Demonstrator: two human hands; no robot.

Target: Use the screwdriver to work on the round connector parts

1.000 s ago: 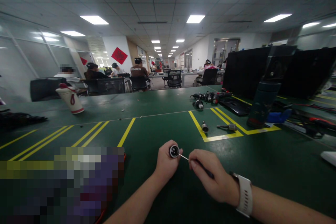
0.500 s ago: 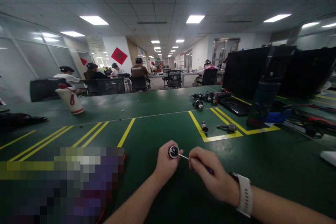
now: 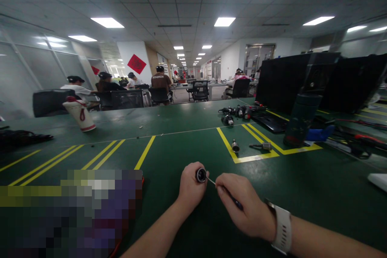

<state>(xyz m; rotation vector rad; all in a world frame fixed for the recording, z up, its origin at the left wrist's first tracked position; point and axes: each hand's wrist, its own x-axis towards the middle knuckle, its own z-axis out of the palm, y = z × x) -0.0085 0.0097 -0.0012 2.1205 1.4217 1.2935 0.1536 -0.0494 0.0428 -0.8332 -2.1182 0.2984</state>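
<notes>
Fingers (image 3: 196,187) of the left hand (image 3: 190,189) clench a small round metal part (image 3: 201,175) above the near desk (image 3: 181,141), and the right hand (image 3: 243,207) pinches a thin screwdriver (image 3: 234,202) against its face, where a slip could jab the thumb; the white bottle (image 3: 79,116) far left and the green flask (image 3: 300,123) far right hide their contents.

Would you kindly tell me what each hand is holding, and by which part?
The left hand grips a small round metal part around its body; the right hand pinches a thin tool by its dark handle, tip at the part.
</notes>
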